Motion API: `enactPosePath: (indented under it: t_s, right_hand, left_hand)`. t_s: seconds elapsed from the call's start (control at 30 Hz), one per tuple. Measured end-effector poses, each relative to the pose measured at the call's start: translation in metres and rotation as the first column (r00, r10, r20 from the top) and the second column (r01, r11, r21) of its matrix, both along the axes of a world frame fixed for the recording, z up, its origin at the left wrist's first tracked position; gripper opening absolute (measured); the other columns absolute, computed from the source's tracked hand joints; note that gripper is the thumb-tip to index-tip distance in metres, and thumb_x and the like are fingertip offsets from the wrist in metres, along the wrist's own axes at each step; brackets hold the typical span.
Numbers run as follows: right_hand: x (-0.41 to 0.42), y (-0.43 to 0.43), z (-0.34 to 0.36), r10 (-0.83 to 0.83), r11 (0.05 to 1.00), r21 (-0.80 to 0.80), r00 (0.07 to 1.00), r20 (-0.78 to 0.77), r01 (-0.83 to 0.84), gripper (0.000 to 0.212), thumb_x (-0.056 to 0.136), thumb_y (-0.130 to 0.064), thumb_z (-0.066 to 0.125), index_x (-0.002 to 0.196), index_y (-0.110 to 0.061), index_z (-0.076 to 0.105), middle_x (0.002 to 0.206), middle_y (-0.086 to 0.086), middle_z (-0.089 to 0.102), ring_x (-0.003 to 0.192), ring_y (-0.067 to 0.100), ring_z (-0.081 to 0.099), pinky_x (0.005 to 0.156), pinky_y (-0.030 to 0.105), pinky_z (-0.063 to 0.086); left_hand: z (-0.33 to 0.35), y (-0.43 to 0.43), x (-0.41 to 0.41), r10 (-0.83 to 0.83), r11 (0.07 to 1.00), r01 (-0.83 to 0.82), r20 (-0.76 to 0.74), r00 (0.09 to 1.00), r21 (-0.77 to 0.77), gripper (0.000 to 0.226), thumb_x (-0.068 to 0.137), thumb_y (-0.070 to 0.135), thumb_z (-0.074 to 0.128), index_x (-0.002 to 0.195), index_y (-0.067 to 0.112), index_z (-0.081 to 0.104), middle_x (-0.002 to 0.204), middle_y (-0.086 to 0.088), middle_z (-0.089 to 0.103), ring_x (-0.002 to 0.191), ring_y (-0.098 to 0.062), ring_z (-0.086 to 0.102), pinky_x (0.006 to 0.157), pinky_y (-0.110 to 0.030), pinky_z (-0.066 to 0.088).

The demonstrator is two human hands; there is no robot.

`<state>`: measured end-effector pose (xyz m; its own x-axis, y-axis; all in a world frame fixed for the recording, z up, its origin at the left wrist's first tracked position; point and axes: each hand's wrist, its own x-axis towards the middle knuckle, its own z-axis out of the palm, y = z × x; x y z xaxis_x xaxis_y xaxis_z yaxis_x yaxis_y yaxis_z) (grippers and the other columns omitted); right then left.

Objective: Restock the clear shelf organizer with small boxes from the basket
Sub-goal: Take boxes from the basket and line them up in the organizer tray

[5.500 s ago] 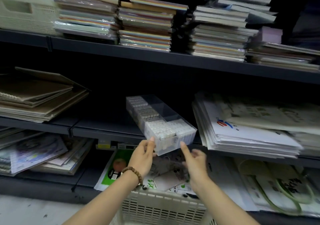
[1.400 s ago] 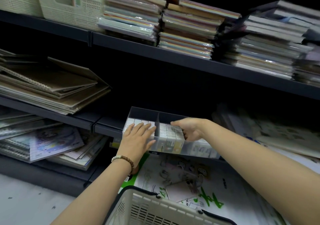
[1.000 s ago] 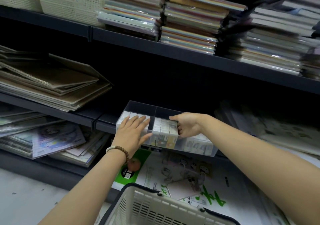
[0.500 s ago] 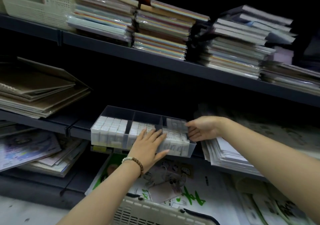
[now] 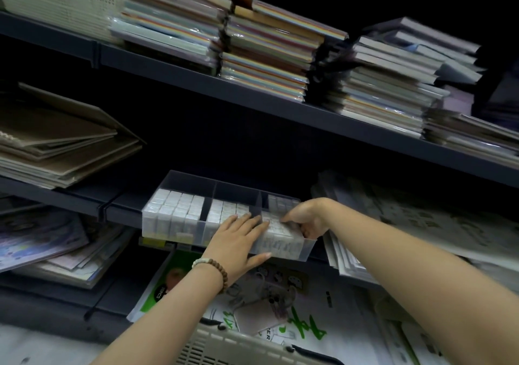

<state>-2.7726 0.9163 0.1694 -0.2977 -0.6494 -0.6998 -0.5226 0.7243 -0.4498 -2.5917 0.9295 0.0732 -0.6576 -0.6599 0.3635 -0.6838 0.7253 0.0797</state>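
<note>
Shelf [image 5: 123, 207], dark metal, carries the organizer [image 5: 193, 179] at its front lip, probably for easy reach: clear rigid plastic, three compartments. Basket [image 5: 224, 345], pale slotted plastic, sits below, close for refills. Right hand [image 5: 309, 218] curls round the organizer's right end, apparently steadying it. Left hand [image 5: 238, 241] lies flat, fingers straight, pressing level the boxes [image 5: 179, 201], which are small, white, square-edged and tightly rowed.

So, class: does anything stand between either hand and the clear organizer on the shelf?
Nothing visible does. The left hand lies flat on the small boxes inside the organizer, and the right hand grips its right end directly.
</note>
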Motion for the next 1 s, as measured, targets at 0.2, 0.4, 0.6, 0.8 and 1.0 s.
enactPosePath:
  t_s: [0.2,0.4,0.6,0.8,1.0]
  right_hand:
    - [-0.001,0.004,0.004,0.017,1.000,0.005,1.000,-0.004,-0.017,0.055,0.097,-0.037,0.045,0.140,-0.006,0.035,0.138,0.015,0.047,0.121,0.028,0.053,0.091,0.035,0.050]
    - [-0.002,-0.001,0.006,0.050,0.999,0.016,0.997,-0.066,-0.049,0.054,0.097,-0.035,0.047,0.140,-0.004,0.035,0.139,0.015,0.046,0.123,0.026,0.051,0.100,0.035,0.046]
    - [-0.014,0.005,0.021,0.129,0.992,-0.003,0.990,-0.059,-0.129,0.065,0.090,-0.034,0.059,0.142,-0.004,0.034,0.143,0.015,0.042,0.128,0.022,0.047,0.084,0.024,0.051]
    - [-0.015,0.005,0.013,0.194,0.979,-0.008,0.952,-0.238,-0.202,0.069,0.081,-0.033,0.071,0.136,-0.002,0.043,0.142,0.014,0.046,0.124,0.018,0.052,0.093,0.021,0.049]
    - [-0.013,0.007,0.006,0.165,0.982,-0.049,0.950,-0.264,-0.184,0.070,0.079,-0.036,0.072,0.134,-0.002,0.047,0.140,0.010,0.049,0.122,0.014,0.053,0.099,0.022,0.046]
  left_hand:
    - [-0.003,-0.001,-0.001,-0.004,1.000,0.003,-0.049,0.999,-0.011,0.064,0.090,0.064,0.021,0.146,0.033,0.015,0.153,0.009,0.020,0.143,-0.012,0.008,0.115,-0.032,-0.002]
    - [-0.002,-0.001,-0.006,0.022,1.000,-0.022,-0.051,0.998,-0.010,0.061,0.089,0.066,0.026,0.141,0.035,0.025,0.147,0.007,0.031,0.142,-0.015,0.012,0.115,-0.035,0.002]
    - [-0.002,-0.002,-0.002,-0.020,1.000,0.021,-0.083,0.996,0.012,0.058,0.087,0.067,0.026,0.139,0.041,0.023,0.148,0.009,0.029,0.142,-0.014,0.012,0.115,-0.033,0.000]
    - [-0.003,-0.001,-0.006,0.007,1.000,-0.004,-0.107,0.994,0.023,0.053,0.085,0.068,0.030,0.132,0.042,0.031,0.143,0.011,0.034,0.140,-0.014,0.016,0.114,-0.033,0.002]
    - [-0.003,0.002,-0.008,0.019,1.000,-0.018,-0.131,0.991,0.007,0.053,0.084,0.069,0.031,0.128,0.040,0.036,0.137,0.010,0.040,0.138,-0.017,0.020,0.113,-0.034,0.005]
